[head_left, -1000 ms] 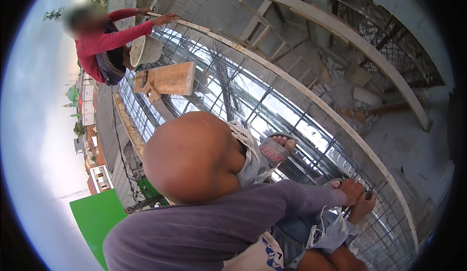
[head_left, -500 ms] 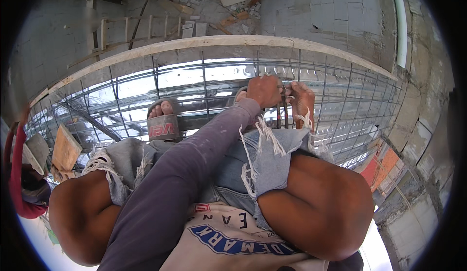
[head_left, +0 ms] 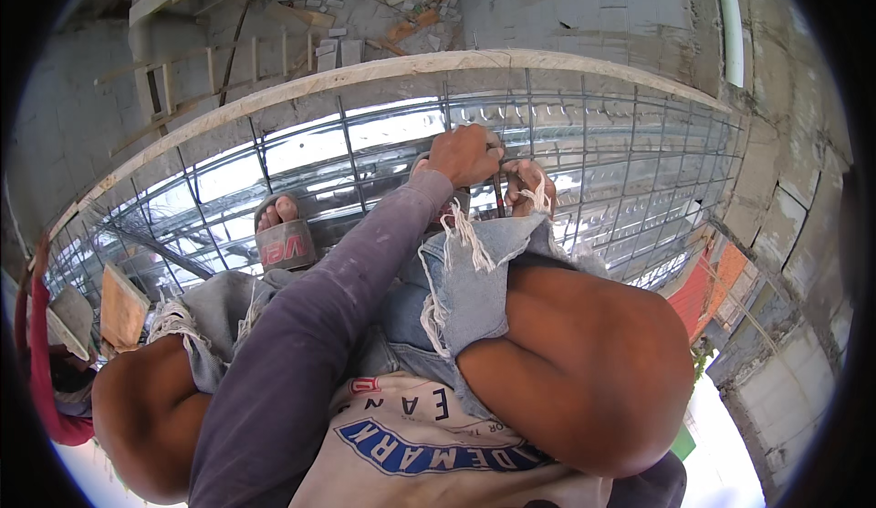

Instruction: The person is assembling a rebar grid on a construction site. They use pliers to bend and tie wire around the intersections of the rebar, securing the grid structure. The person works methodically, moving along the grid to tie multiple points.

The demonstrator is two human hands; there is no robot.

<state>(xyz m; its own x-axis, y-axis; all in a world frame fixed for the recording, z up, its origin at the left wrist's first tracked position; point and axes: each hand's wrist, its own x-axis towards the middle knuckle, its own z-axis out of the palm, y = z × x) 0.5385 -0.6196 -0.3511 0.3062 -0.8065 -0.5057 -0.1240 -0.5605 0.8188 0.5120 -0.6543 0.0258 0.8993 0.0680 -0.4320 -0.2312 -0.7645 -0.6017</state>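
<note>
My left hand (head_left: 465,154), at the end of a long purple sleeve, is closed over the steel rebar mesh (head_left: 349,148). My right hand (head_left: 526,186) is close beside it, past my right knee, its fingers curled inward and partly hidden by frayed denim. Between the hands a thin dark handle with some red (head_left: 499,196) points back toward me; its far end is covered, and which hand grips it I cannot make out. Under the mesh lies shiny corrugated metal decking (head_left: 392,127). My left foot in a grey slipper (head_left: 286,243) rests on the mesh.
A long wooden board (head_left: 383,68) edges the mesh on the far side, with rubble and blocks (head_left: 338,52) lower beyond it. A block wall (head_left: 776,189) rises on the right. At far left a co-worker's red sleeve (head_left: 41,362) shows near a wooden piece (head_left: 122,307).
The whole view has shifted, so hands and mesh appear farther left and slightly higher. Both hands stay close together at the mesh; the two dark bars between them now show as one.
</note>
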